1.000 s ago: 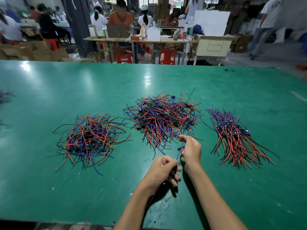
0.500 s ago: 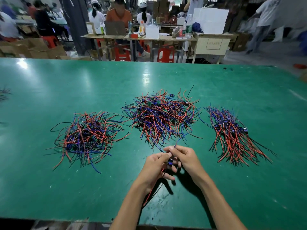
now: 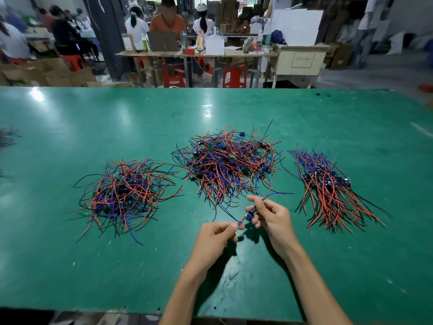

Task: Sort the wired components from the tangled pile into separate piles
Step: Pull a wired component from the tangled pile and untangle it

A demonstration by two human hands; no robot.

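Lying at the far left edge of the green table point(image 3: 70, 266) is a small wisp of dark wires point(image 3: 8, 136), mostly cut off by the frame. Next comes the left pile point(image 3: 126, 191), a loose mound of red, blue and black leads running every way, which looks like a heap of pieces set aside without being straightened. To its right, a little farther off, sits the tangled pile point(image 3: 230, 164), the largest of the three, with small dark components and bits of green board showing among the wires; it is probably the source being worked down.

Just near of it, above the table, the left hand point(image 3: 216, 238) has its fingers curled, thumb and forefinger pinching the red and blue leads of a single wired component point(image 3: 249, 215). The right hand point(image 3: 273, 218) pinches the same piece at its small dark body, other fingers loosely bent, with a blue lead trailing off to the right. Held taut between both hands like this, the piece seems to be getting its wires pulled straight before being laid down.

Farthest right, the right pile point(image 3: 328, 187) has its components bunched at the far end and leads combed toward the near right, seemingly the tidy destination.

No brand or writing can be read; a label on the cream cabinet point(image 3: 302, 59) beyond is too blurred.
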